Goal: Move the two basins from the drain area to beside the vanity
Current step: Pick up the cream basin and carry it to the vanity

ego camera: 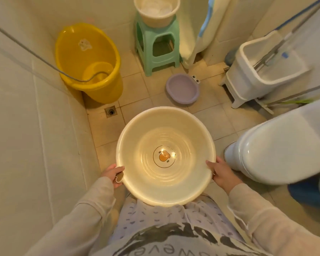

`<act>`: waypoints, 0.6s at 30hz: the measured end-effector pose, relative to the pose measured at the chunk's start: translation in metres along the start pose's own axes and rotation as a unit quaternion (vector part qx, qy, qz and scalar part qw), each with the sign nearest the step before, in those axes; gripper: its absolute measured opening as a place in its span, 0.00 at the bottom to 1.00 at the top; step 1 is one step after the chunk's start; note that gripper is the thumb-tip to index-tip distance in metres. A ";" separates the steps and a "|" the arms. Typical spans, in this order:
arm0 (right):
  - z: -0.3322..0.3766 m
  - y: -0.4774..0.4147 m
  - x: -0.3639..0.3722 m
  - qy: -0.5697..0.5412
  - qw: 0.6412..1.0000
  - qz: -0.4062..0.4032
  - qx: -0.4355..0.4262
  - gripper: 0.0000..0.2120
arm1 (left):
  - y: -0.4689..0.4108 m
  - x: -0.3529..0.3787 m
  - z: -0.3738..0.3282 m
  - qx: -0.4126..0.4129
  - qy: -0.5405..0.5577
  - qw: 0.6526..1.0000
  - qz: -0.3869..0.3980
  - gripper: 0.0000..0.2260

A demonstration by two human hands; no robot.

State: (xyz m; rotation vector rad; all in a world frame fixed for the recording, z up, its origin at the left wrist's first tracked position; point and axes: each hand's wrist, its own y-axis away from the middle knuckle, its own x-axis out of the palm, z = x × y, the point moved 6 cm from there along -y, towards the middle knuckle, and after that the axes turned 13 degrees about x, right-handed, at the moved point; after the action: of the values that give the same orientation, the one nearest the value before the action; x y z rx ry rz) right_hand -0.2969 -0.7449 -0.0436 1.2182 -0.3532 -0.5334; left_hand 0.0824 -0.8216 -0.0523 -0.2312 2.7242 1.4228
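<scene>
Held at waist height, a cream basin (cartoon print in its bottom) is clamped at its rim by 2 hands: left hand and right hand, each grip closed on opposite sides. Beyond it, a purple basin sits on the tiled floor near the floor drain.

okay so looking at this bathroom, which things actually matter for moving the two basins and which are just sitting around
Part of the job:
cream basin, gripped at its rim by the left hand and right hand
purple basin, on the floor tiles
floor drain

Just lying about:
yellow bucket
green stool carrying a white basin
toilet
</scene>
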 end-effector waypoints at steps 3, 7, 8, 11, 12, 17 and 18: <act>-0.033 0.013 -0.021 -0.088 0.996 -0.026 0.001 0.21 | -0.005 0.017 -0.019 0.006 -0.113 0.992 0.055 0.23; -0.099 0.039 -0.036 -0.236 0.970 -0.049 0.018 0.22 | -0.009 0.039 -0.044 0.027 -0.253 0.958 0.131 0.05; -0.118 0.046 -0.038 -0.269 0.961 -0.055 0.021 0.22 | -0.009 0.045 -0.047 0.033 -0.283 0.947 0.149 0.04; -0.181 0.063 -0.042 -0.372 0.925 -0.076 0.023 0.22 | -0.008 0.075 -0.051 0.060 -0.365 0.905 0.211 0.04; -0.201 0.067 -0.042 -0.408 0.909 -0.083 0.020 0.22 | -0.005 0.086 -0.049 0.069 -0.391 0.889 0.229 0.04; -0.304 0.088 -0.052 -0.550 0.824 -0.136 0.013 0.23 | 0.027 0.150 -0.015 0.106 -0.506 0.797 0.312 0.06; -0.324 0.091 -0.054 -0.572 0.808 -0.141 0.012 0.24 | 0.037 0.161 -0.004 0.111 -0.521 0.782 0.323 0.06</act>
State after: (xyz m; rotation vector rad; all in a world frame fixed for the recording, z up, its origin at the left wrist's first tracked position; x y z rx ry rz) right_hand -0.1521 -0.4361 -0.0580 0.8397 -1.2069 -1.5248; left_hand -0.0821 -0.8212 -0.0394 1.2236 1.9514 0.8097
